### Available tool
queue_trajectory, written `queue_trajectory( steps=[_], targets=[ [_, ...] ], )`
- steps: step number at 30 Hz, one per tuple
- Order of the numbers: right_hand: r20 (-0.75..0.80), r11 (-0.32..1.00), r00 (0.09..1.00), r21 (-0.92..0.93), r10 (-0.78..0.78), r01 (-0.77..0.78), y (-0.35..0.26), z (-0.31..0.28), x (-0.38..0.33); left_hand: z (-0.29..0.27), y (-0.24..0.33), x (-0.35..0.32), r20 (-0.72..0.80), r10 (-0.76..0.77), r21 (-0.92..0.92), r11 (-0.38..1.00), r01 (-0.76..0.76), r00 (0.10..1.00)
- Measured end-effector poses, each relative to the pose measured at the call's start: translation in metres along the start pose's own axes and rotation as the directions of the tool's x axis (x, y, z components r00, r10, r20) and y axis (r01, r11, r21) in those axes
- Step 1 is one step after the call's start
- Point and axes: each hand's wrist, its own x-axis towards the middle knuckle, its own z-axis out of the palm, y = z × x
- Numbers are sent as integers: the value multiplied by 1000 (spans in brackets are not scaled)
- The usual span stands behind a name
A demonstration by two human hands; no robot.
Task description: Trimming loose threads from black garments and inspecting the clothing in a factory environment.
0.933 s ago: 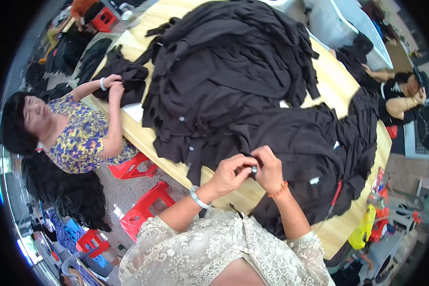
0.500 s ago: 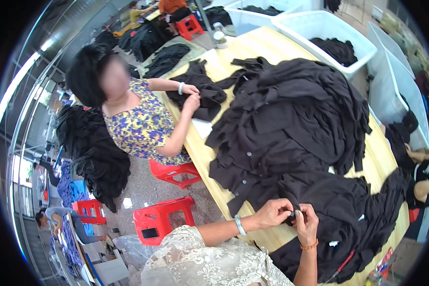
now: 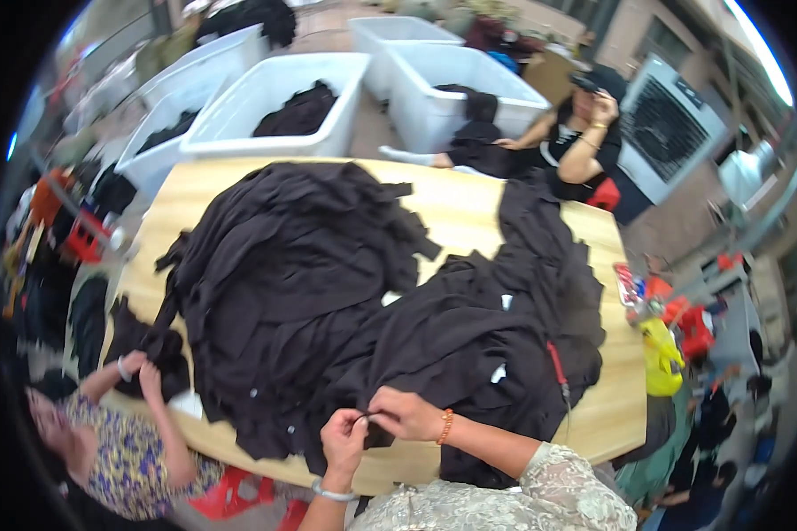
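Close together at the near edge of the table, my left hand point(image 3: 344, 440) and my right hand point(image 3: 406, 414) pinch a dark edge of a black garment point(image 3: 363, 372) between their fingertips. The small spot in their grip is too fine to make out. Beyond the left hand spreads a big heap of black garments point(image 3: 283, 239), with small pale buttons on its near side. More black garments point(image 3: 469, 327) lie under and beyond the right hand, showing white labels point(image 3: 499, 373). A slim red tool point(image 3: 558, 367) rests on them.
At left, a co-worker in a flowered top point(image 3: 137, 451) handles black cloth point(image 3: 164, 358). Another person point(image 3: 584, 142) sits across the table point(image 3: 452, 208) at far right. White bins point(image 3: 350, 97) holding black garments stand behind it. A yellow bag point(image 3: 661, 358) hangs past the right edge.
My view has swung to the right, so the table now sits square ahead and the co-worker has shifted to the lower left. Both hands still pinch the garment's edge.
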Motion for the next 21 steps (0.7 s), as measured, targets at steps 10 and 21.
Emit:
queue_trajectory(
  steps=[10, 21],
  targets=[
    [76, 977, 993, -185, -92, 105, -3, -13, -17, 21, 12, -2, 37, 199, 185, 962, -203, 979],
    [8, 995, 999, -98, 36, -35, -10, -6, -17, -9, 35, 11, 292, 309, 328, 857, -398, 905]
  ],
)
